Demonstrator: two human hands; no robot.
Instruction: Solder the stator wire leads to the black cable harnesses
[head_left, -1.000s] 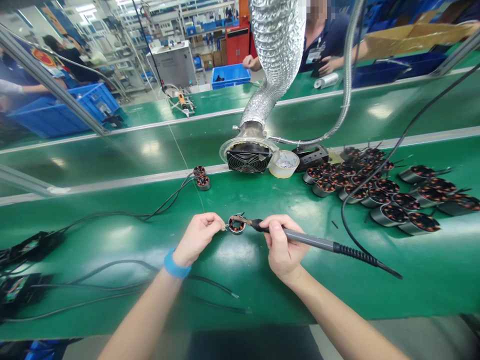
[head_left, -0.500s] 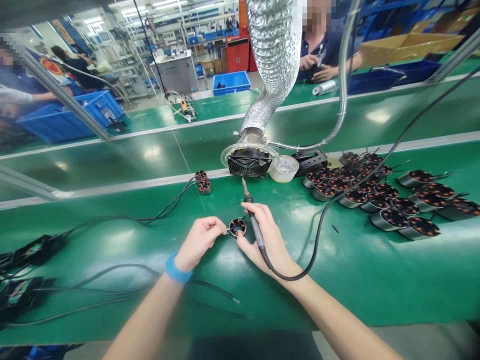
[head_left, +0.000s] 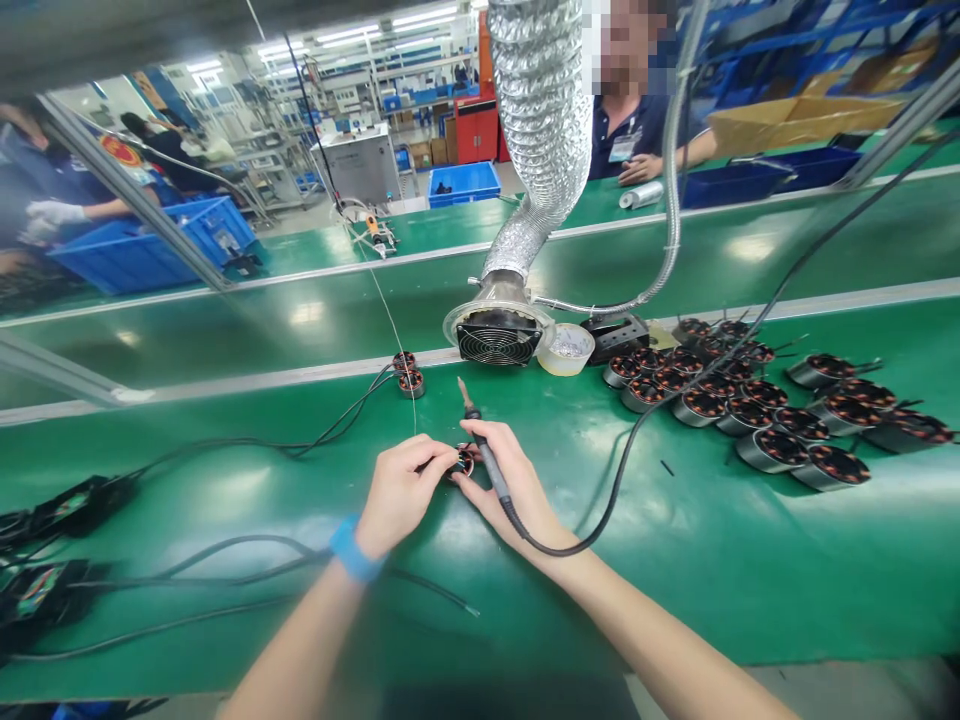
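A small copper-wound motor stator (head_left: 466, 464) lies on the green bench, mostly covered by my fingers. My left hand (head_left: 405, 485), with a blue band at the wrist, is closed in a pinch at the stator's left side, on thin wires that barely show. My right hand (head_left: 510, 480) is wrapped around a soldering iron (head_left: 492, 468), whose tip points up and away from the stator. The thumb and fingertips of that same hand reach the stator's right side. The iron's black cord (head_left: 570, 552) loops over my right wrist.
Many larger stators (head_left: 772, 448) stand at the right. Two small stators with cables (head_left: 410, 384) sit behind my left hand. A fume-extractor fan (head_left: 496, 342) hangs ahead beside a white tub (head_left: 567, 350). Black cables (head_left: 247, 540) cross the left. A co-worker (head_left: 637, 130) stands opposite.
My left hand has moved right, its fingertips now over the stator. My right hand, still holding the soldering iron, has shifted slightly left. The view has tilted a little.
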